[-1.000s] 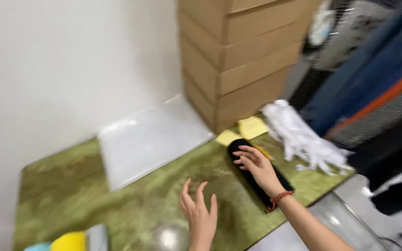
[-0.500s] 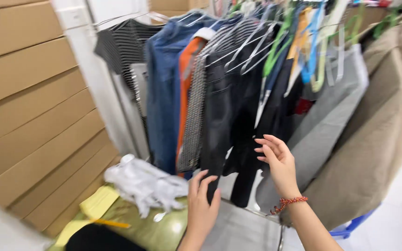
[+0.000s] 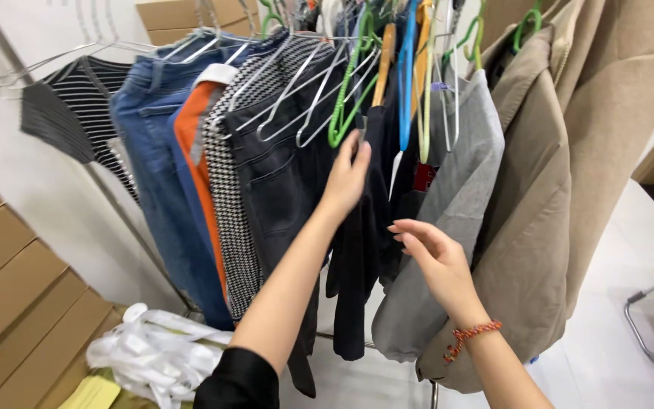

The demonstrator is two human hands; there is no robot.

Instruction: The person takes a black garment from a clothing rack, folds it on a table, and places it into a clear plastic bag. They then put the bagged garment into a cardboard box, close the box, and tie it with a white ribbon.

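— Crowded across the upper half of the frame, a clothes rail is seen, with garments hung tightly side by side on wire and plastic hangers. What is being touched?

— A dark garment at the centre of the frame is met by the left hand; its grip is spread, fingers flat against the cloth, nothing pinched. It appears to be laid there so the pieces can be parted.

— And the other hand?

— The right hand, at centre right, is held open and loosely curled just beside the grey jacket, gripping nothing.

— Anything else nearby?

— Blue jeans and a houndstooth piece are hung to the left; a white bundle is seen at lower left beside cardboard boxes
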